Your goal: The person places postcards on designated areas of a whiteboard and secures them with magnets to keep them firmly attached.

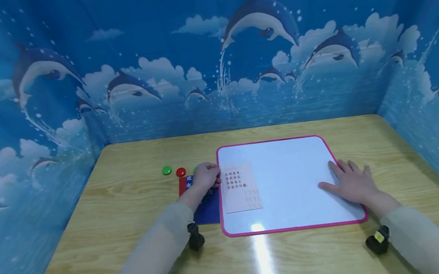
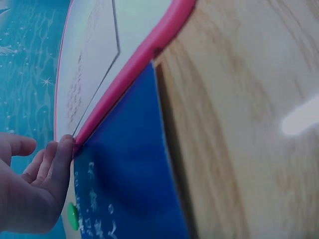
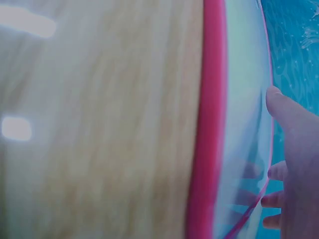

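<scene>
The left hand [image 1: 207,177] is touching the left edge of the whiteboard [image 1: 290,183] with its fingertips; its fingers are reaching out loosely rather than wrapping round the frame, and its thumb is standing apart from them. The right hand [image 1: 352,183] is spreading its fingers wide over the whiteboard's right edge and is gripping nothing; how firmly it is pressing, I cannot tell. The whiteboard itself is lying flat on the worktop [image 1: 94,250], between the two hands. They are probably flanking it so that it is sitting steady and straight.

One pale card [image 1: 243,200] is resting on the whiteboard's left part, perhaps so that its printing is facing the person. One blue book [image 1: 207,211] is lying left of the whiteboard, meeting its frame; whether some of it is running underneath, I cannot tell. Three round buttons are sitting beyond the book, left of the whiteboard: one red button [image 1: 180,172] and two green buttons [image 1: 167,170], the nearer green one partly hiding behind the left hand.
</scene>
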`<state>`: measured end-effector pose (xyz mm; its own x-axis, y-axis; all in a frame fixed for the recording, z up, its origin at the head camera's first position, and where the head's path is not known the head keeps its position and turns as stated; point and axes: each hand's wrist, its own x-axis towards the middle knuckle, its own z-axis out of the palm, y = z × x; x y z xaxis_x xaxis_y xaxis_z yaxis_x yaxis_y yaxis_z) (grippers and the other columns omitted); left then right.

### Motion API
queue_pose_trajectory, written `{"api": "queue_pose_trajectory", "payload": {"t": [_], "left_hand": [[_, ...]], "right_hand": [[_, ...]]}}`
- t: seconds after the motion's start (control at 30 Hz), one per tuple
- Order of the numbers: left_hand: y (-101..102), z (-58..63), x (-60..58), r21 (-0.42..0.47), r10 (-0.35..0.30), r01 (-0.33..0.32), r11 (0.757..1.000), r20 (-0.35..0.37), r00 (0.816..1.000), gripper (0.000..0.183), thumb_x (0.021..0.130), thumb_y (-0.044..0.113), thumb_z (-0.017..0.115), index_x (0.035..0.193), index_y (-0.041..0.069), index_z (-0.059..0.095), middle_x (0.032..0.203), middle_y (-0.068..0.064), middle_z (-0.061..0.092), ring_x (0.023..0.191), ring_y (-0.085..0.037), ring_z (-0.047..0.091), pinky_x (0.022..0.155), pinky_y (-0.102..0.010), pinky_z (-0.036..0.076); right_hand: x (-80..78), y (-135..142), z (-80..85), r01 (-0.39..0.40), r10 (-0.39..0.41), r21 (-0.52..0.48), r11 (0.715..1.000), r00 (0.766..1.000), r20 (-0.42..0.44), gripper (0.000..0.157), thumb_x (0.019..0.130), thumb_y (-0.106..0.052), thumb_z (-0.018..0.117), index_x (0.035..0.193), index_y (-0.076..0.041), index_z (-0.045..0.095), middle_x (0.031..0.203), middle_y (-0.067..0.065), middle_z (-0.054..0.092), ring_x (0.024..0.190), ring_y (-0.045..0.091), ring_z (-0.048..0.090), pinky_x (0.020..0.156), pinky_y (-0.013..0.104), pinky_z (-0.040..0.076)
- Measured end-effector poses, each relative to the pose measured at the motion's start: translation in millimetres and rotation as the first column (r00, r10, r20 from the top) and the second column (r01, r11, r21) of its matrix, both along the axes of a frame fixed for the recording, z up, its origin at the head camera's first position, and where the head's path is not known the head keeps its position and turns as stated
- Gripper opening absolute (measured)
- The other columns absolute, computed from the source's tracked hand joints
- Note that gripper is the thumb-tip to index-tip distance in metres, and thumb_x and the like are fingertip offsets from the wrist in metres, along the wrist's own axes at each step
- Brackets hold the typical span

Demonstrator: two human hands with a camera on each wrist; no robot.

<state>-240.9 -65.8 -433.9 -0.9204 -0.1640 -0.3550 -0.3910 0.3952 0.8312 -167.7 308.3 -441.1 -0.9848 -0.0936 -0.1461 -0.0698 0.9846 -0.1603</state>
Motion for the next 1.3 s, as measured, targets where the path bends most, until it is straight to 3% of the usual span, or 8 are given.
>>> {"api": "queue_pose_trajectory", "payload": {"t": [0.1,0.27,0.47,0.7,0.8,0.9,1.07,1.3], "left_hand": [[-5.5,5.1,1.0,-0.146,-0.047,0.039,0.989,-0.055,0.997,0.027,0.094,0.024,0.052,0.114,0.010,0.062,0.094,-0.007,0.066,0.078,-0.016,0.062,0.061,-0.023,0.051],[-17.2,12.8,4.6,-0.350,-0.123,0.067,0.934,-0.142,0.982,0.030,0.093,0.031,0.053,0.117,0.015,0.063,0.114,-0.005,0.064,0.102,-0.021,0.061,0.087,-0.037,0.051],[-31.9,10.1,3.7,-0.480,-0.274,0.129,0.868,-0.246,0.930,0.037,0.091,0.031,0.056,0.123,0.013,0.059,0.128,-0.008,0.059,0.120,-0.026,0.054,0.100,-0.043,0.045],[-51.3,8.9,0.5,-0.678,-0.454,0.168,0.716,-0.269,0.850,0.040,0.090,0.030,0.058,0.126,0.012,0.058,0.138,-0.013,0.051,0.134,-0.036,0.037,0.111,-0.057,0.024],[-59.8,7.8,-1.0,-0.728,-0.476,0.166,0.666,-0.243,0.845,0.041,0.090,0.032,0.057,0.126,0.012,0.058,0.139,-0.014,0.049,0.135,-0.039,0.033,0.112,-0.062,0.018],[-68.6,8.7,-1.3,-0.745,-0.485,0.166,0.647,-0.234,0.843,0.042,0.090,0.032,0.057,0.126,0.011,0.057,0.140,-0.016,0.047,0.135,-0.042,0.032,0.110,-0.066,0.015],[-82.3,9.6,-1.1,-0.753,-0.482,0.159,0.639,-0.230,0.845,0.041,0.091,0.029,0.056,0.126,0.008,0.056,0.140,-0.019,0.046,0.134,-0.045,0.032,0.109,-0.067,0.014],[-100.6,3.9,-5.5,-0.772,-0.444,0.147,0.619,-0.190,0.875,0.043,0.090,0.028,0.054,0.128,0.006,0.054,0.141,-0.021,0.045,0.133,-0.048,0.030,0.109,-0.068,0.012]], "right_hand": [[-1.5,-11.5,6.8,-0.035,0.035,0.006,0.999,0.999,-0.015,0.095,0.084,-0.069,0.044,0.143,0.004,0.029,0.144,0.036,0.025,0.130,0.057,0.019,0.098,0.078,0.006],[-3.3,-40.6,16.4,-0.107,0.108,0.007,0.994,0.994,-0.033,0.091,0.086,-0.067,0.044,0.145,0.000,0.028,0.148,0.032,0.023,0.135,0.052,0.018,0.103,0.075,0.008],[-4.1,-72.7,16.8,-0.176,0.175,-0.019,0.984,0.983,-0.054,0.085,0.086,-0.059,0.051,0.146,-0.004,0.028,0.150,0.028,0.024,0.138,0.049,0.017,0.106,0.072,0.007],[-3.7,-105.1,8.4,-0.260,0.258,-0.020,0.965,0.963,-0.073,0.078,0.088,-0.055,0.051,0.146,-0.007,0.031,0.150,0.023,0.028,0.139,0.044,0.022,0.106,0.071,0.012],[-3.0,-119.4,7.4,-0.294,0.293,-0.013,0.956,0.955,-0.055,0.076,0.089,-0.055,0.051,0.146,-0.009,0.031,0.151,0.021,0.029,0.140,0.042,0.022,0.107,0.070,0.012],[-1.3,-133.4,9.9,-0.343,0.342,-0.022,0.939,0.938,-0.052,0.074,0.090,-0.053,0.051,0.145,-0.008,0.032,0.151,0.020,0.029,0.140,0.041,0.022,0.107,0.070,0.014],[3.6,-151.3,12.9,-0.419,0.417,-0.047,0.907,0.908,-0.049,0.071,0.091,-0.050,0.050,0.145,-0.008,0.032,0.151,0.020,0.028,0.140,0.041,0.022,0.108,0.069,0.013],[8.1,-160.2,7.2,-0.458,0.458,-0.031,0.888,0.889,-0.029,0.068,0.092,-0.050,0.047,0.146,-0.012,0.032,0.152,0.016,0.029,0.140,0.041,0.021,0.109,0.069,0.011]]}}
